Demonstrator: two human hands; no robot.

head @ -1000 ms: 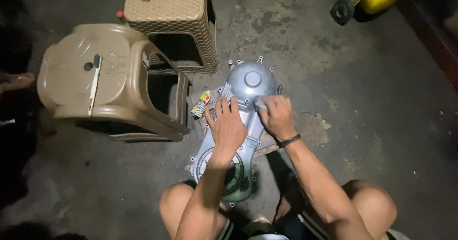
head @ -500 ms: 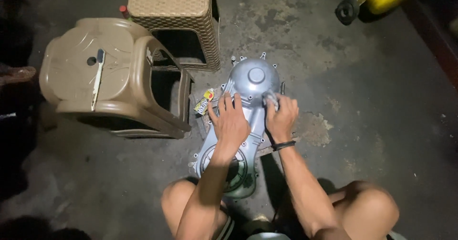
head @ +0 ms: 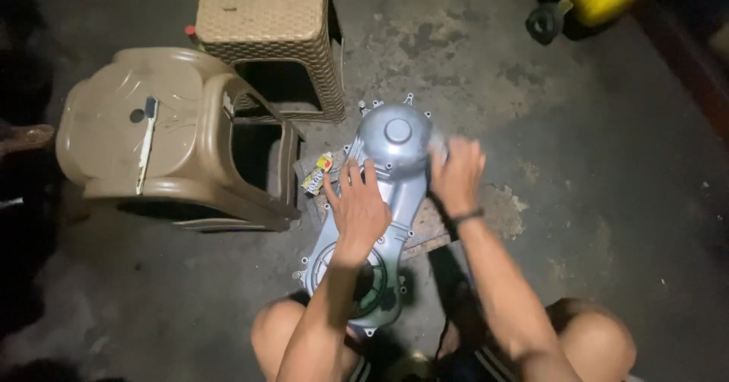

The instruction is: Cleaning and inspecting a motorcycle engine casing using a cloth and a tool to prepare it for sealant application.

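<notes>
We press our left hand (head: 358, 209) flat, fingers spread, on the grey engine cover (head: 387, 162) lying on the floor beside the brown stool (head: 152, 146), probably steadying it; our right hand (head: 456, 175) curls around the cover's domed edge, gripping it.

Dim scene, light pooled at centre from above. Grey engine cover (head: 395, 143) brightest, soft sheen on dome, no hard glare. Left hand (head: 358, 207) sharp; right hand (head: 456, 175) motion-blurred at fingertips. Concrete floor (head: 577, 162) falls off to near black at left edge and right corners. Deep shadow under plastic stool (head: 163, 143). Slight grain throughout.
</notes>
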